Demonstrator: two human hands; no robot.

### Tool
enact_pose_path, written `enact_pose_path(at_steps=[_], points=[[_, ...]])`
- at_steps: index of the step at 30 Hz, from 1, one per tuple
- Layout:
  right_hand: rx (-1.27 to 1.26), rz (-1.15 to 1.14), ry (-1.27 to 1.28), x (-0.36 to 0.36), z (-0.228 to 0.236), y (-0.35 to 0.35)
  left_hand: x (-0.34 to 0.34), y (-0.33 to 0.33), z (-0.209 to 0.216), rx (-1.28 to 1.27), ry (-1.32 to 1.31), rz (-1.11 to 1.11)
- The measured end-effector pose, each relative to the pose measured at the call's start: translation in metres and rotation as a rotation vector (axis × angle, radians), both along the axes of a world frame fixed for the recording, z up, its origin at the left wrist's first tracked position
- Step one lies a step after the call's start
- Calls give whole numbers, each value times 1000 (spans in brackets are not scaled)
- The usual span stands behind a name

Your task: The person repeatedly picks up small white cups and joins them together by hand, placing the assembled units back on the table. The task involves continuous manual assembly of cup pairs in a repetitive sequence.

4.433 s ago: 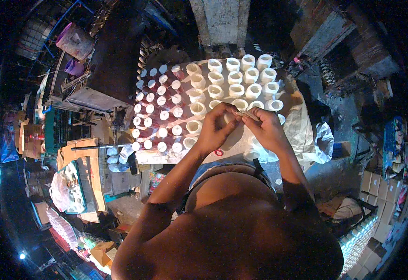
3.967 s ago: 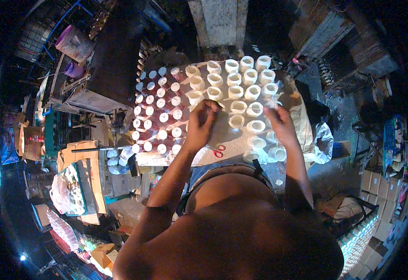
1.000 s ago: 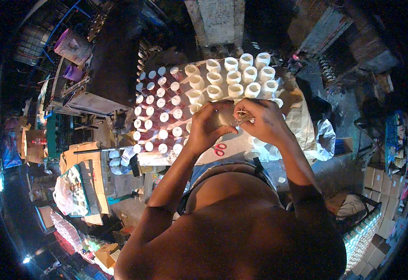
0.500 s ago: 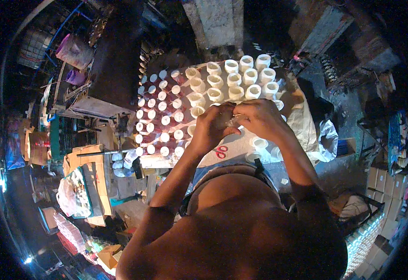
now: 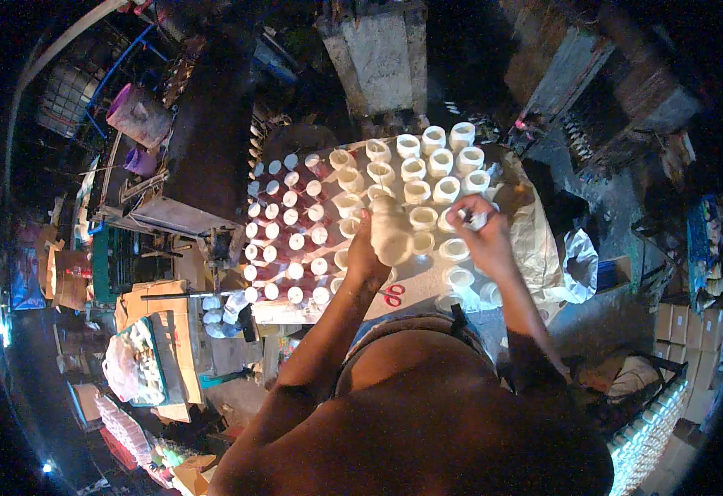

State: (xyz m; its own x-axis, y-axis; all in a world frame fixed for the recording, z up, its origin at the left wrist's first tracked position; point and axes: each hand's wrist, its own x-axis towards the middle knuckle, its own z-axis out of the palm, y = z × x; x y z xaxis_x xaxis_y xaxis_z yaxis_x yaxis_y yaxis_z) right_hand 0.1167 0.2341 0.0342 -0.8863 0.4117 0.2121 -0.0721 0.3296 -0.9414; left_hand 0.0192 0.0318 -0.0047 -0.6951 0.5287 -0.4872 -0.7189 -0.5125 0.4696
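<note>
My left hand (image 5: 367,258) is closed round the side of a cream, bulging, jar-like piece (image 5: 391,236), held tilted above the table and slightly blurred. To its right, my right hand (image 5: 487,236) has its fingers curled round a small whitish thing (image 5: 477,221) whose kind I cannot make out. Rows of open white pots (image 5: 441,162) stand beyond and between my hands. Some nearer pots (image 5: 459,279) look more see-through. Red-handled scissors (image 5: 393,295) lie on the table (image 5: 415,285) near its front edge, beside my left wrist.
Several dark red containers with white tops (image 5: 290,217) fill the table's left side. Brown paper (image 5: 535,236) covers its right end, with a white bag (image 5: 579,263) beside it. A filled green tray (image 5: 140,360) stands at left, cartons (image 5: 674,322) at right.
My hands, close together before, have moved apart. The cream piece now shows upright-tilted in my left hand, while my right hand has drawn away rightward with the small whitish thing.
</note>
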Motion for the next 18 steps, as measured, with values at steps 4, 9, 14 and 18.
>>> enact_pose_path(at_steps=[4, 9, 14, 18], points=[[-14, 15, -61, 1, 17, -45, -7, -13, -58, -360, 660, -143], [450, 16, 216, -15, 22, -71, -6, -8, -44, 164, 107, -28], [563, 9, 160, -21, 43, -77, -2, -9, -29, 83, 140, -40], [567, 44, 16, -26, 41, -79, -4, -7, -29, 120, 129, -6]])
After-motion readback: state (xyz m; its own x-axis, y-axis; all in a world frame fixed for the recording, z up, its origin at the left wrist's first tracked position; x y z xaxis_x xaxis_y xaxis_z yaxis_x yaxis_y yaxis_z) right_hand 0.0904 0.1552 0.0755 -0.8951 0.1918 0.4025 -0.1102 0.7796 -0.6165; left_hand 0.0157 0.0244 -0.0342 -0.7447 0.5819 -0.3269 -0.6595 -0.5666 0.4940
